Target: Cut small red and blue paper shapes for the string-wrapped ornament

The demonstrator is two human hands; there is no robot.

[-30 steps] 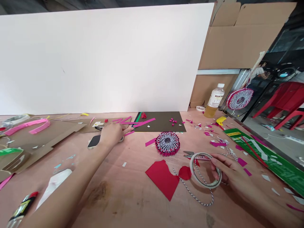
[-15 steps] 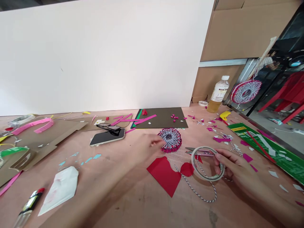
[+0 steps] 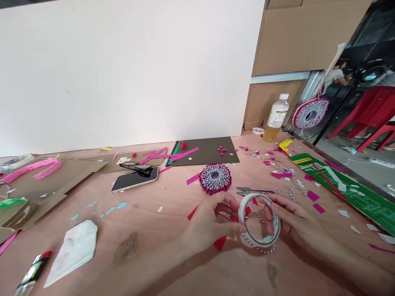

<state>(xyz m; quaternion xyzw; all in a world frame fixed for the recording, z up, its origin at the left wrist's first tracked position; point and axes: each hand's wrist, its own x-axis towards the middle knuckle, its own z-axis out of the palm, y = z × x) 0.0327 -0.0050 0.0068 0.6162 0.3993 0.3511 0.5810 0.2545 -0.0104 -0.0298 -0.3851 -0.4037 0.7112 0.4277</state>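
Note:
Both my hands hold a white roll of adhesive tape [image 3: 258,220] above the red paper, with black-and-white twine [image 3: 255,214] looped through its middle. My left hand [image 3: 212,222] grips the roll's near side, and my right hand [image 3: 290,216] holds its far side. Under my left hand lies a cut red paper sheet [image 3: 220,243], mostly hidden. A round disc of twisted black-and-white twine with magenta edging [image 3: 215,178] sits just beyond my left fingers. Small scissors [image 3: 248,190] lie behind the roll.
A phone [image 3: 135,180] with glasses [image 3: 135,166] on it lies left of the disc. Beyond are a dark board [image 3: 205,152] with magenta strips and a bottle of yellow liquid [image 3: 276,115]. A green board [image 3: 342,191] lies right; paper scraps litter the table [image 3: 142,263].
My left hand has moved from the magenta strips near the phone, past the disc, and onto the tape roll. The roll now sits between both hands, and the view has tilted slightly.

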